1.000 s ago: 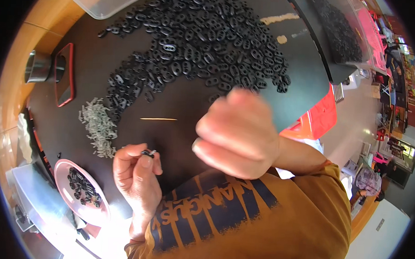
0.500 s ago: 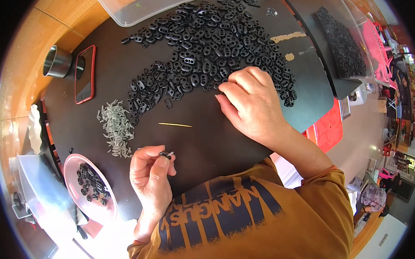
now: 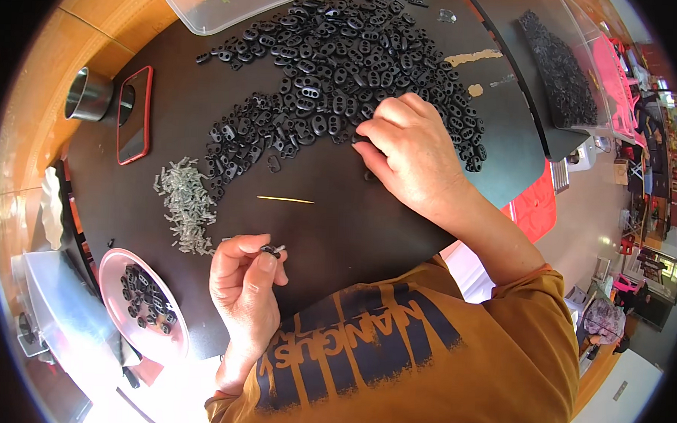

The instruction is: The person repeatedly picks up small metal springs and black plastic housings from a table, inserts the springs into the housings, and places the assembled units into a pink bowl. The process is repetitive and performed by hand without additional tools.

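Note:
My left hand (image 3: pixel 248 283), near the front edge of the table, pinches a small black plastic part (image 3: pixel 270 249) between thumb and fingertips. A short pale bit sticks out beside that part. At the near edge of a large pile of black oval two-hole cord-lock pieces (image 3: pixel 340 55), my right hand (image 3: pixel 411 156) has thumb and forefinger closed on a black cord-lock piece (image 3: pixel 358 138), mostly covered by the fingers. Another dark piece (image 3: pixel 369 175) lies just under the thumb. Smaller black parts (image 3: pixel 240 133) form the pile's left side.
A heap of small clear pieces (image 3: pixel 186 206) lies left of a thin yellowish stick (image 3: pixel 285 200). Further left are a pink dish (image 3: pixel 111 278) holding black pieces, a red-framed phone (image 3: pixel 135 115) and a metal cup (image 3: pixel 87 94). Clear bins (image 3: pixel 203 16) stand at the back and right.
My right thumb and forefinger have closed on a black piece at the pile's edge, and the hand has shifted slightly away from me. My left hand keeps its pinch almost unmoved.

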The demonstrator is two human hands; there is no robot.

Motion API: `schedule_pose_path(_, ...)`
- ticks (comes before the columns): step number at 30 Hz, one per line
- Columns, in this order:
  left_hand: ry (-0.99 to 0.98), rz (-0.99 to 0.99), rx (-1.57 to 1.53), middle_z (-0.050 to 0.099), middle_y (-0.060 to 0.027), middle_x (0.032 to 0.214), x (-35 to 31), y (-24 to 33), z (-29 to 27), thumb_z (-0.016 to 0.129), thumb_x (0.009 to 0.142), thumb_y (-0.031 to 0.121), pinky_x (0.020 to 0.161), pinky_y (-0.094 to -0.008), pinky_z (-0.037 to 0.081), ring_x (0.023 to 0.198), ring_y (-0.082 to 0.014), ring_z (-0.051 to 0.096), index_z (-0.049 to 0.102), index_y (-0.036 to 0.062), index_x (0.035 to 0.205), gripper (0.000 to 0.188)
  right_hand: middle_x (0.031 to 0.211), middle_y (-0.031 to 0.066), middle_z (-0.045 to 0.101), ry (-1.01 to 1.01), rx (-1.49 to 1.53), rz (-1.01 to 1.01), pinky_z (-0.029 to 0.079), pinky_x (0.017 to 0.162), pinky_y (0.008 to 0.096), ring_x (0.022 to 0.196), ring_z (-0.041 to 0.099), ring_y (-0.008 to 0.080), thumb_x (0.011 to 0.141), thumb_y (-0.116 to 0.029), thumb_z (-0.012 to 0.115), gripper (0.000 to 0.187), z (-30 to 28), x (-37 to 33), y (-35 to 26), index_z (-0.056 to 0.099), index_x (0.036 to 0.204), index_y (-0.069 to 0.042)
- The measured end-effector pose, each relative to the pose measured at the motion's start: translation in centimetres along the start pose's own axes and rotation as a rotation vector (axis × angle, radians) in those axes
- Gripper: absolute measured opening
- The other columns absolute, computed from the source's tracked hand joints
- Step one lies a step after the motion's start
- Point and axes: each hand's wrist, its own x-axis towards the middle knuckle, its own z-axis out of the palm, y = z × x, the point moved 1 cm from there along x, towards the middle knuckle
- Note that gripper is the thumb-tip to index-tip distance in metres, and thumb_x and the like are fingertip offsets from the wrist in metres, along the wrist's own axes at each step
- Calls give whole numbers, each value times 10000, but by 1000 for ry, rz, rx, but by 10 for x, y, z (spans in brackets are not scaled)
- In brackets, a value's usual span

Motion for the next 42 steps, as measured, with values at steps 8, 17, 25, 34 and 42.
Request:
schedule_pose_path(8,1,-18,35,517,-29,680,-1,6,-1,529,835,25,559,-223,381,555,-100,449,530,7,966,132,630,54,546,257,187,-69,426,537,341,587,544,225,663,-51,667,114,-15,20,-5,557,690,-61)
schedule_pose_path(17,7,37,5,524,-24,691,-2,5,-2,533,837,34,563,-219,376,552,-90,447,534,11,967,132,686,74,598,112,1101,122,462,557,245,611,573,124,783,-105,610,131,-35,106,-38,590,807,22)
schedule_pose_path(25,16,64,-26,535,-30,725,-6,8,-3,527,841,28,615,-227,431,555,-77,452,528,-3,1066,228,772,79,599,-72,1578,457,470,593,254,651,567,125,866,-101,523,169,-33,44,-79,570,993,0)
schedule_pose_path(34,-32,98,-34,527,-26,759,-7,6,-8,512,845,8,622,-213,431,581,-65,461,541,-18,1033,192,774,72,583,-78,1535,570,460,610,256,663,551,130,880,-150,512,248,-24,8,-89,538,1061,17)
schedule_pose_path(42,-33,118,-106,530,-17,820,-10,7,-12,495,856,-13,631,-185,430,643,-50,490,538,2,1052,202,766,38,554,-161,1548,511,439,615,226,669,518,100,870,-130,541,276,-13,-2,-95,514,1105,13)
